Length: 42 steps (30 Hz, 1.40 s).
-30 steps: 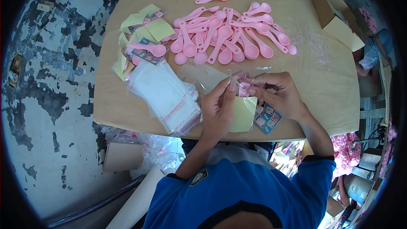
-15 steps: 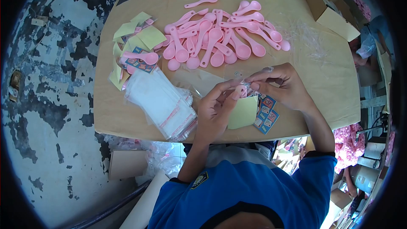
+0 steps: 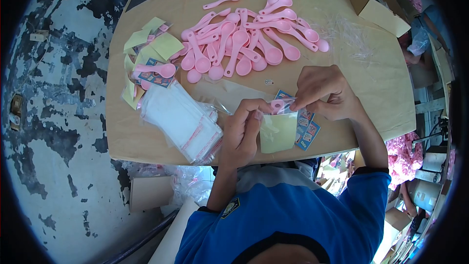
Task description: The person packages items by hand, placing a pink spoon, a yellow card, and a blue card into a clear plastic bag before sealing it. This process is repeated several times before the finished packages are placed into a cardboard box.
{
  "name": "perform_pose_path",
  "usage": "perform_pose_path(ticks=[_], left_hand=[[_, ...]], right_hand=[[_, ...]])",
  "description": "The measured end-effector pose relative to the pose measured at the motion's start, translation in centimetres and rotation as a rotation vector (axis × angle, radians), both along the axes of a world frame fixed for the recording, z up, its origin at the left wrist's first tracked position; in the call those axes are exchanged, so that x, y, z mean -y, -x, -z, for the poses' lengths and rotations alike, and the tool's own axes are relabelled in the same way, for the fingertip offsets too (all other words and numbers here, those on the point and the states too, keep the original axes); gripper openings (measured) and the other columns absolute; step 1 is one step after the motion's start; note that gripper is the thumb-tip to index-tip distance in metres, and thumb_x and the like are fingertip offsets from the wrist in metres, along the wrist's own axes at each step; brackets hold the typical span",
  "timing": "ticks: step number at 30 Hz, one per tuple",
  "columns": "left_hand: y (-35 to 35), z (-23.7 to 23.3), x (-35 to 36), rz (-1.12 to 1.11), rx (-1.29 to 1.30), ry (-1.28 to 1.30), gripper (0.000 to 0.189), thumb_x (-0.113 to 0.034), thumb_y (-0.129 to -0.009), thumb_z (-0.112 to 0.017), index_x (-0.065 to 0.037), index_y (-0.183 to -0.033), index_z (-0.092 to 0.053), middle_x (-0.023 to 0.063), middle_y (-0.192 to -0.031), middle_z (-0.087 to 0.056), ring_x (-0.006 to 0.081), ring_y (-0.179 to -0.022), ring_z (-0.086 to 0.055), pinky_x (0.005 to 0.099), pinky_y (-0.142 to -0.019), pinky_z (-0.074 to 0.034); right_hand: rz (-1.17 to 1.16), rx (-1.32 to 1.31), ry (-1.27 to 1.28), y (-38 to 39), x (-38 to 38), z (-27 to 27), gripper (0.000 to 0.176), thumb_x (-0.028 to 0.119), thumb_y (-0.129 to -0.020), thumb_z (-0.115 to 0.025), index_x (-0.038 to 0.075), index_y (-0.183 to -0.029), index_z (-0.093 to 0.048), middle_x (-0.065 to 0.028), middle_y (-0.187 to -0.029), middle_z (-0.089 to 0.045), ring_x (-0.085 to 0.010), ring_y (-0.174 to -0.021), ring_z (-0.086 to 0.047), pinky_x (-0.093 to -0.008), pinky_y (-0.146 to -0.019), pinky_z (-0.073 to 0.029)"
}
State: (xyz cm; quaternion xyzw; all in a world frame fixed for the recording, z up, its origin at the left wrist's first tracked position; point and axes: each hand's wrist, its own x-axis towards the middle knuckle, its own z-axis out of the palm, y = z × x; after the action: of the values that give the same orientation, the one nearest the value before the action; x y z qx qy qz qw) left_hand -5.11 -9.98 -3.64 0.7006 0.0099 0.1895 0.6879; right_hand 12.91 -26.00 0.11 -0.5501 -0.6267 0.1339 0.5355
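A small clear plastic bag (image 3: 286,109) hangs between my hands near the table's front edge. Inside it are a pale yellow card (image 3: 277,134) and a pink spoon, whose holed handle end (image 3: 277,106) shows at the top. My left hand (image 3: 240,134) pinches the bag's upper left side between thumb and fingers. At the upper right corner, the fingers of my right hand (image 3: 326,94) are closed on the bag's edge. Blue printed cards (image 3: 308,136) lie just right of and partly behind the bag. A tiny printed piece (image 3: 269,82) rests beyond it.
A heap of pink spoons (image 3: 239,39) covers the table's middle. To the left lie filled yellow-card packs (image 3: 163,46) and a stack of empty plastic bags (image 3: 178,117). Clear plastic strips (image 3: 349,39) and an open cardboard box (image 3: 376,7) are at the right.
My right hand has turned and its fingers have curled down onto the bag's corner. The bag's top now looks flatter, and the hands have spread slightly apart. The camera view has shifted a little.
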Motion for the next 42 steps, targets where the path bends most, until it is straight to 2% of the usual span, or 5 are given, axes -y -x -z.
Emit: perform_pose_path(ticks=[5, 25, 34, 39, 42], left_hand=[[-0.7, 0.5, 0.3, -0.087, 0.121, -0.084, 0.024, 0.003, -0.095, -0.035, -0.003, -0.108, -0.055, 0.0047, -0.081, -0.062, 0.0038, -0.052, -0.041, 0.0225, -0.050, -0.032], [-0.2, 0.8, -0.8, 0.066, 0.201, -0.075, 0.020, -0.001, -0.094, -0.035, -0.001, -0.090, -0.055, 0.0033, -0.071, -0.055, 0.0048, -0.056, -0.041, 0.0232, -0.053, -0.032], [1.0, 0.7, 1.7, 0.004, 0.003, 0.136, 0.026, -0.009, -0.090, -0.065, -0.003, -0.092, -0.040, 0.0021, -0.073, -0.057, 0.0015, -0.062, -0.048, 0.0196, -0.046, -0.037], [4.5, -4.2, -0.3, -0.080, -0.199, 0.000, 0.052, -0.008, -0.087, -0.067, -0.001, -0.128, -0.036, 0.0113, -0.116, -0.051, 0.0173, -0.094, -0.060, 0.0288, -0.074, -0.052], [6.2, -5.2, -2.7, -0.380, 0.252, -0.075, 0.038, -0.005, -0.088, -0.063, 0.001, -0.121, -0.047, 0.0104, -0.116, -0.050, 0.0216, -0.106, -0.055, 0.0348, -0.088, -0.047]], right_hand=[[-0.040, 0.117, -0.026, 0.0, 0.1, -0.4, 0.034, -0.006, -0.060, -0.065, 0.011, -0.087, -0.077, -0.0027, -0.071, -0.067, -0.0180, -0.066, -0.057, -0.0303, -0.062, -0.044], [-0.053, 0.214, 0.054, 0.8, 0.3, -1.4, 0.030, -0.001, -0.060, -0.065, 0.011, -0.085, -0.076, -0.0021, -0.069, -0.066, -0.0203, -0.068, -0.056, -0.0311, -0.062, -0.045], [0.061, 0.042, 0.334, 2.1, -0.3, -4.3, 0.008, 0.003, -0.077, -0.063, 0.002, -0.084, -0.063, -0.0101, -0.086, -0.068, -0.0192, -0.073, -0.064, -0.0297, -0.063, -0.050], [-0.119, 0.064, 0.689, 3.3, -3.1, -6.0, 0.007, 0.008, -0.087, -0.064, 0.002, -0.090, -0.064, -0.0073, -0.083, -0.069, -0.0143, -0.072, -0.066, -0.0269, -0.063, -0.050], [-0.227, 0.063, 0.640, 2.5, -5.9, -6.4, 0.005, 0.004, -0.087, -0.064, 0.001, -0.091, -0.065, -0.0043, -0.084, -0.070, -0.0113, -0.074, -0.066, -0.0248, -0.062, -0.049]])
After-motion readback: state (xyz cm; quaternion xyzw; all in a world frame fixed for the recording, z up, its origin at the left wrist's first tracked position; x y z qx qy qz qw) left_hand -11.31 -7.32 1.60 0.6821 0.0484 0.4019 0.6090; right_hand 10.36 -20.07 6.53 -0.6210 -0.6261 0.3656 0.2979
